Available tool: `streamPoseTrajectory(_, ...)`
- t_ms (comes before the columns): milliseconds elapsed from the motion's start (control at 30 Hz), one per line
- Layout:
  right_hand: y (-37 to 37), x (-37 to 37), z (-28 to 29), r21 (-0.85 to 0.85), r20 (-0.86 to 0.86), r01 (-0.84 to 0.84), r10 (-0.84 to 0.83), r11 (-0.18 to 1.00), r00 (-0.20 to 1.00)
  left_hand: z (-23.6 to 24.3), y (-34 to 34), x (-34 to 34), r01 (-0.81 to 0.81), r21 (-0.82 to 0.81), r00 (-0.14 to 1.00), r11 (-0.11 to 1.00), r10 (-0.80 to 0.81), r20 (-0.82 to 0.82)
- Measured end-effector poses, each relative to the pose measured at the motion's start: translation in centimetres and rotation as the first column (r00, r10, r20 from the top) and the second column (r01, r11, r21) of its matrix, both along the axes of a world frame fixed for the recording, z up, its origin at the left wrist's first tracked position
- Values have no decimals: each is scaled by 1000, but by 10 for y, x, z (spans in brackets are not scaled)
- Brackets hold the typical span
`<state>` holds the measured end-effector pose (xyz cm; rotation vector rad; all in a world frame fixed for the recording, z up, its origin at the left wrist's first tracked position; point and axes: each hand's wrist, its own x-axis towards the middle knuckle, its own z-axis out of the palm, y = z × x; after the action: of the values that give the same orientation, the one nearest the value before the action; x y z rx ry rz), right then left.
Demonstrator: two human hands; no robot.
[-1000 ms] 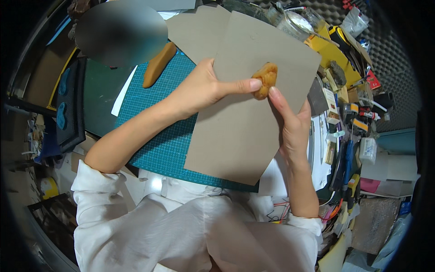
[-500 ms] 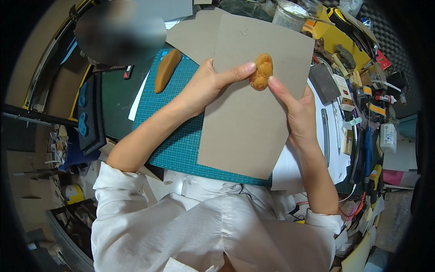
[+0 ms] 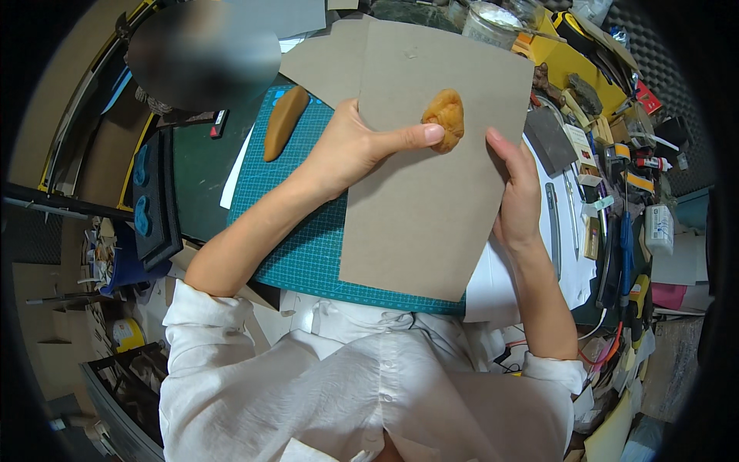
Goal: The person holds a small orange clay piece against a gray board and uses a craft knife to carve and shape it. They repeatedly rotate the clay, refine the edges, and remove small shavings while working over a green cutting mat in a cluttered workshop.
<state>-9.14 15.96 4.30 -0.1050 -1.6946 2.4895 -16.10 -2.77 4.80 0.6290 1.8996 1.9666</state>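
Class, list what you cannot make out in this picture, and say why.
All in the head view:
- Left hand: most fingers, hidden behind the grey-brown board.
- Amber lump: underside, turned toward the board.
- Upper left: what the blurred oval covers.
- Pale grey sheet: far end, cut off by the top edge.
- White bottle: label, too small.

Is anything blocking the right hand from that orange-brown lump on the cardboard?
Nothing visible: between the right hand and the orange-brown lump lies only a bare stretch of grey-brown cardboard. The left hand has its thumb on the lump's lower left, outside that gap.
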Motion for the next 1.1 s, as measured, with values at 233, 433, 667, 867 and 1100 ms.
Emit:
streamPoseTrajectory(233, -4, 3, 3, 157, -63, -8, 18, 988, 998, 2, 0, 5, -37, 25, 994, 999, 39, -98)
streamPoseTrajectory(433, -7, 1, 3, 152, -66, 6, 4, 988, 998, 3, -2, 5, -44, -5, 992, 999, 43, -121)
streamPoseTrajectory(667, -8, 1, 4, 175, -75, 58, -45, 983, 996, 3, -3, 2, 45, 34, 995, 998, -42, -96)
streamPoseTrajectory(867, -6, 1, 3, 179, -56, 46, -36, 983, 998, 8, 0, 5, 20, 67, 998, 998, -16, -52)
streamPoseTrajectory(1100, -8, 4, 4, 157, -99, 61, -46, 986, 994, 13, -2, 12, -9, 126, 993, 992, 23, -115)
